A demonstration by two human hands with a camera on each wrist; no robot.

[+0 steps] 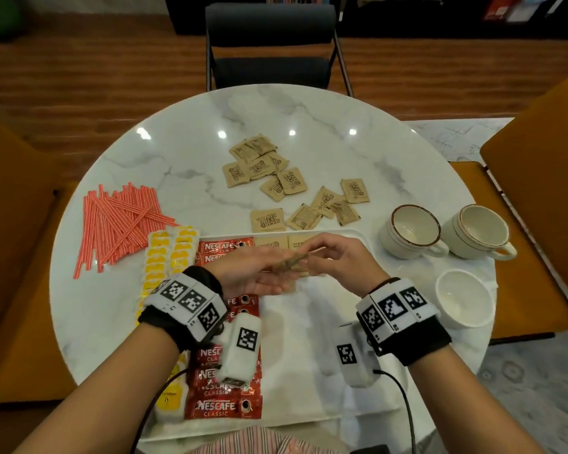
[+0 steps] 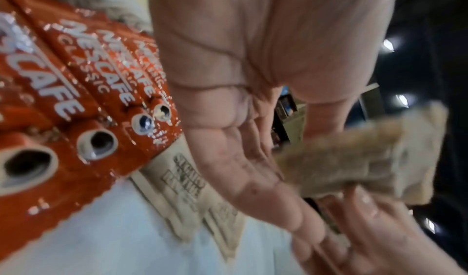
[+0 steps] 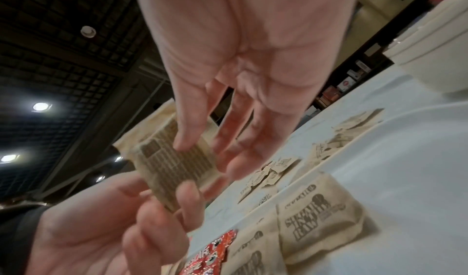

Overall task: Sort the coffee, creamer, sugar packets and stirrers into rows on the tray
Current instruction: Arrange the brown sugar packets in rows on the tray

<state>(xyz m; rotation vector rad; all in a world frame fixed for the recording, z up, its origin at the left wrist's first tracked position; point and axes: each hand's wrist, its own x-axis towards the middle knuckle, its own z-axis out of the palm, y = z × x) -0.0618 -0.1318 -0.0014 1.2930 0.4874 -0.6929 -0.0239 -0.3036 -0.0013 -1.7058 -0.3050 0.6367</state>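
A round marble desk (image 1: pixel 184 152) carries everything, with a white tray (image 1: pixel 358 235) at its near edge under the person's hands. Three white cups (image 1: pixel 410 231) stand to the right of the tray: two side by side with handles, and one nearer the person. A loose pile of red-and-white striped stirrers (image 1: pixel 118 221) lies on the desk at the left, too many and too overlapped to count. Two columns of yellow creamer cups (image 1: pixel 168 257) run along the tray's left side, partly hidden by the left wrist. Next to them is a column of red coffee packets (image 1: pixel 223 408); about eight show, some covered. Roughly thirteen brown sugar packets (image 1: pixel 266 163) lie scattered on the desk beyond the tray, and two more sit at the tray's far edge beside the coffee.

Both hands hover over the tray, meeting on a small stack of sugar packets (image 3: pixel 174 163). The left hand (image 1: pixel 259 273) has its fingers curled round the stack's lower end in a light grip. The right hand (image 1: pixel 335 260) pinches the upper end between thumb and fingers.
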